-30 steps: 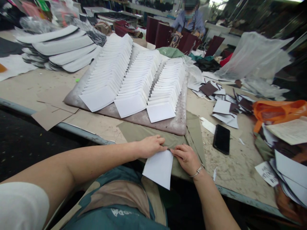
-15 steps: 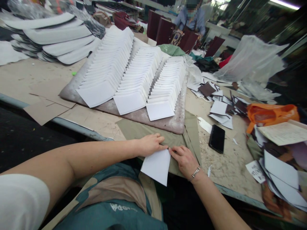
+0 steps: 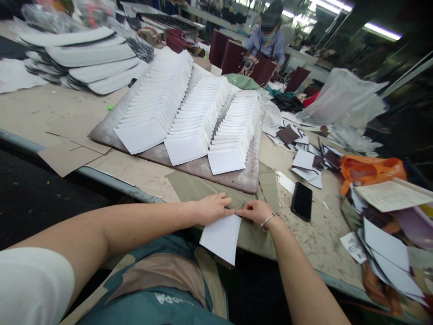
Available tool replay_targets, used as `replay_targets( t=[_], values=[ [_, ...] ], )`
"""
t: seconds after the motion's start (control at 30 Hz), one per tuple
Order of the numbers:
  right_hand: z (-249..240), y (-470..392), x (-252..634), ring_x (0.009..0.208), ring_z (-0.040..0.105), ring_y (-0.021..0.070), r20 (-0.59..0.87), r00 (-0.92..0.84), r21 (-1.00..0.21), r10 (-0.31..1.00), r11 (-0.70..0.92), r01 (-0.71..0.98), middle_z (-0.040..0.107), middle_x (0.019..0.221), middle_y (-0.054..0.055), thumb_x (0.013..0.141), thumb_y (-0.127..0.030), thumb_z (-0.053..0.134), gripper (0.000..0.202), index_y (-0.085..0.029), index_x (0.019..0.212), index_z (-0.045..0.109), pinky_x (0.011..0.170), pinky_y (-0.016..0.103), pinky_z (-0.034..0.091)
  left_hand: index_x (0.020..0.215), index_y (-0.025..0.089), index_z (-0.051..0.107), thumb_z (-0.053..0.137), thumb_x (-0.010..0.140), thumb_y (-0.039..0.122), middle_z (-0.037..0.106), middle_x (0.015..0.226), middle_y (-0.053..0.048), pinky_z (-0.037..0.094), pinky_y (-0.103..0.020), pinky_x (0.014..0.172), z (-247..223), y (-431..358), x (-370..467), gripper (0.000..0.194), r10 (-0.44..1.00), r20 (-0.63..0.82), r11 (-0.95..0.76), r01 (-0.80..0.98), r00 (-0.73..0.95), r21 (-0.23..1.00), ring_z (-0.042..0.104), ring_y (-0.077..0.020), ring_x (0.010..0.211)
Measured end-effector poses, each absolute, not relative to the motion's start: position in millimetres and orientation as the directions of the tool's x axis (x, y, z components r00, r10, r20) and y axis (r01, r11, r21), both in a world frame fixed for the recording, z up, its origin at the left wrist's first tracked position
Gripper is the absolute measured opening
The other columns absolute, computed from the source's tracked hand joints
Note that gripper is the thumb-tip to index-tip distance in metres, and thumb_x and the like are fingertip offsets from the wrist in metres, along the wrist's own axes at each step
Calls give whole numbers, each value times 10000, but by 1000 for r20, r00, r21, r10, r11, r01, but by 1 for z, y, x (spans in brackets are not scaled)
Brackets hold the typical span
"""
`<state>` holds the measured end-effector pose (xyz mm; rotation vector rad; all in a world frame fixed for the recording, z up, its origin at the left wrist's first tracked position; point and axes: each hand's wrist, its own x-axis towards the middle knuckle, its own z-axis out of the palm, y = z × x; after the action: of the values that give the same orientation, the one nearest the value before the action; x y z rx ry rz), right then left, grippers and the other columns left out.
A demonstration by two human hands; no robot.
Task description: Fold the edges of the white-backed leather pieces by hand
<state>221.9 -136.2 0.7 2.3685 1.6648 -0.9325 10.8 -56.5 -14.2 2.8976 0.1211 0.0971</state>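
A white, four-sided panel [image 3: 221, 239], like card or lined leather, hangs partly over the front table edge, with a brown underside showing at its lower end. My left hand [image 3: 214, 208] presses along its upper edge, fingers together and thumb toward the right corner. At that corner my right hand [image 3: 254, 211] is closed in a pinch, its fingertips meeting the left thumb. Whether something small sits between the fingertips is too fine to see. Beneath both hands lies an olive cloth [image 3: 192, 185]. Beyond it, a dark board [image 3: 252, 180] carries three overlapping rows of white panels [image 3: 226, 161].
A black phone [image 3: 301, 201] lies to the right, near scattered white and brown pieces [image 3: 304, 160] and an orange bag [image 3: 372, 169]. Curved white panels [image 3: 91, 54] are stacked at the far left. A co-worker [image 3: 267, 43] is at the back among maroon panels [image 3: 233, 56].
My right hand's fingers have curled in more tightly at the panel's corner, and its wrist has turned and risen. My left hand stays on the upper edge. The camera view has shifted slightly.
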Motion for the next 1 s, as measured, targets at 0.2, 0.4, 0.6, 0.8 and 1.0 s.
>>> replay_targets(
  t=[0.2, 0.4, 0.6, 0.8, 1.0],
  values=[
    [-5, -117, 218, 497, 483, 122, -619, 232, -159, 750, -409, 899, 534, 492, -29, 614, -503, 705, 334, -209, 532, 568, 440, 247, 289, 1127, 209, 548, 492, 864, 248, 503, 917, -89, 388, -311, 649, -17, -57, 7, 272, 64, 155, -977, 30, 986, 210, 435, -219, 814],
    [-4, -105, 215, 501, 472, 140, -653, 230, -97, 721, -381, 919, 514, 490, -16, 570, -427, 749, 287, -213, 500, 570, 457, 265, 286, 1114, 227, 558, 502, 852, 257, 501, 921, -90, 376, -306, 600, -16, -58, 7, 270, 82, 145, -978, 51, 986, 204, 439, -220, 795],
    [-2, -121, 213, 534, 456, 111, -577, 187, -179, 795, -346, 921, 521, 535, -31, 675, -370, 694, 247, -190, 572, 560, 473, 239, 281, 1095, 237, 570, 500, 861, 266, 508, 916, -72, 370, -300, 579, -22, -60, 4, 246, 123, 200, -974, 80, 972, 211, 456, -231, 831],
    [-4, -130, 216, 521, 432, 92, -561, 166, -284, 811, -377, 882, 493, 520, -50, 682, -326, 698, 227, -182, 590, 548, 469, 213, 287, 1068, 202, 602, 470, 890, 270, 526, 922, -84, 402, -313, 713, -27, -56, 0, 232, 101, 192, -968, 52, 976, 244, 451, -214, 834],
    [-5, -133, 217, 518, 454, 101, -573, 221, -277, 789, -441, 854, 532, 541, -33, 665, -429, 710, 287, -187, 607, 567, 453, 215, 289, 1016, 175, 624, 468, 875, 216, 525, 919, -99, 392, -325, 737, -22, -55, 2, 214, 108, 166, -958, 58, 980, 281, 440, -225, 847]
  ],
)
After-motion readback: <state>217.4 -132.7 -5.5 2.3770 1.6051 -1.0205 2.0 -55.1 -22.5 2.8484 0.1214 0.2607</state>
